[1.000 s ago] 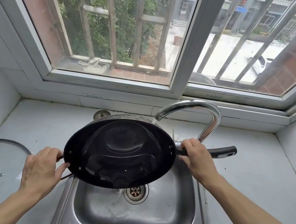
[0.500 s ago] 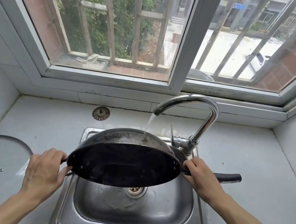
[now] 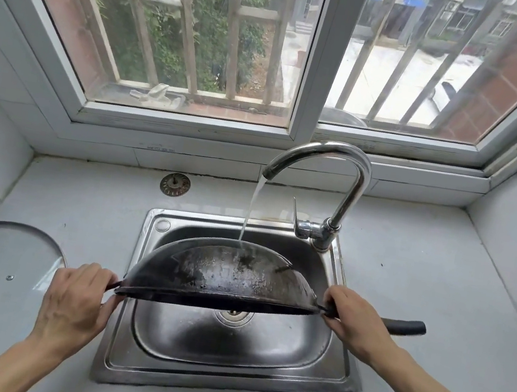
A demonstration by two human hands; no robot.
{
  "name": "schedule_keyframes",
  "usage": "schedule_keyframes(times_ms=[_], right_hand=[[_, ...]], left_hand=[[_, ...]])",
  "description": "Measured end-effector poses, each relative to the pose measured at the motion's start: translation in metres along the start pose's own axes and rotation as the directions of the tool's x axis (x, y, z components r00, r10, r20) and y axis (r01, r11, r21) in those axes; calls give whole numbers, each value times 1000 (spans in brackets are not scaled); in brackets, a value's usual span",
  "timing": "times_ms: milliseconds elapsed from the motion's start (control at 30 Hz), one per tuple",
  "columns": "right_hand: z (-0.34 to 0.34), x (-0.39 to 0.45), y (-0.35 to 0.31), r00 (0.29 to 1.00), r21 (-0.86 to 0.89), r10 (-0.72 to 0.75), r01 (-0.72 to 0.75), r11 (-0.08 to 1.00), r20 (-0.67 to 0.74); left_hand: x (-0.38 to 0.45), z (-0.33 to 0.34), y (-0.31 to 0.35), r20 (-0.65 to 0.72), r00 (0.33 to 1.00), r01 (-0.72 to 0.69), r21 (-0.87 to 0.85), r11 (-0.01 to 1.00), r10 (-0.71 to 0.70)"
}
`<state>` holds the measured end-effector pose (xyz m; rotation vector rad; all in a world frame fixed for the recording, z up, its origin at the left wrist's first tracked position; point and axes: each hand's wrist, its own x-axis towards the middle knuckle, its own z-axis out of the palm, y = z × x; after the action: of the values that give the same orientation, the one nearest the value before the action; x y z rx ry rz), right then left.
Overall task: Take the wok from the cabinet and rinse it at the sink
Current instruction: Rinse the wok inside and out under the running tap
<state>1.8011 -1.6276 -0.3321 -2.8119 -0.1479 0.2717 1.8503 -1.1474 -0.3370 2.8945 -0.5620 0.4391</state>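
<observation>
Head view shows a stainless steel sink (image 3: 338, 372) set in the pale countertop, with a round black metal wok (image 3: 221, 277) held upside down above it under the curved chrome faucet (image 3: 346, 182), whose thin stream of water (image 3: 249, 214) hits its domed back. Her left hand (image 3: 73, 302) grips the wok's small loop handle, and the right hand (image 3: 356, 321) is closed around its long black handle.

Both forearms are bare, with no sleeves, rings or watch showing.
</observation>
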Motion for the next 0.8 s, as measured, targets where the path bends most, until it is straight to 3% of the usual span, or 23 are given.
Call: schedule_keyframes(times_ms=[233, 400, 500, 667, 800], right_hand=[[6, -24, -8, 992, 28, 34, -30, 999, -124], [13, -40, -12, 963, 54, 23, -8, 999, -267], [20, -49, -14, 951, 65, 11, 10, 998, -310], [24, -59, -19, 933, 108, 23, 18, 994, -359], [17, -62, -24, 911, 100, -29, 76, 992, -411]], left_hand=[[-7, -14, -1, -23, 995, -93, -8, 996, 93], [-14, -20, -9, 51, 988, -143, -87, 986, 148], [-19, -20, -15, 175, 975, -96, -206, 974, 133], [-18, -21, -29, 459, 882, 41, -301, 953, 107], [-14, -17, -31, 655, 747, 137, -312, 940, 109]])
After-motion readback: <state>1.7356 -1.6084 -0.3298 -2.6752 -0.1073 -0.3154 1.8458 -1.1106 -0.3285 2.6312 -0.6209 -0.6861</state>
